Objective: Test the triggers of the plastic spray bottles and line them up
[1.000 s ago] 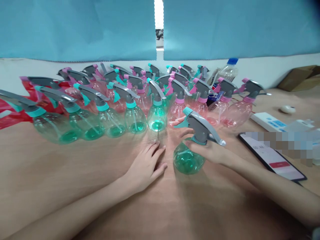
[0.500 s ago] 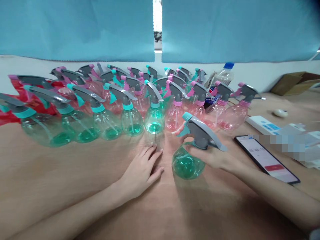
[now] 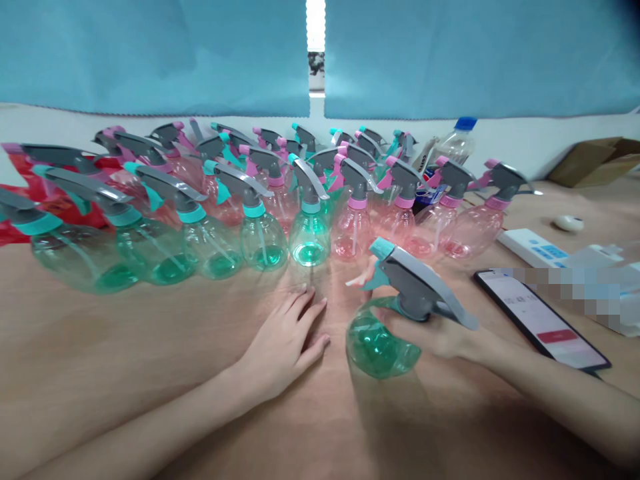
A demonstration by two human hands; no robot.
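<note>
A clear green spray bottle (image 3: 377,343) with a grey and teal trigger head is in my right hand (image 3: 425,330), whose fingers wrap round its neck and upper body. The bottle tilts, its nozzle pointing away to the left. My left hand (image 3: 287,340) lies flat on the wooden table (image 3: 210,367), fingers stretched out, holding nothing. Just beyond it stands a green spray bottle (image 3: 310,237) at the middle of the front row. More green spray bottles (image 3: 213,243) run to the left, and pink spray bottles (image 3: 353,230) to the right.
Several more spray bottles stand behind the front row. A red plastic bag (image 3: 100,207) lies at left. On the right are a phone (image 3: 545,320), a white power strip (image 3: 533,247), a small white object (image 3: 569,223), a cardboard box (image 3: 595,162) and a blue-capped bottle (image 3: 457,143).
My right hand has brought the green spray bottle slightly nearer to me and to the right. My left hand stays in place on the table.
</note>
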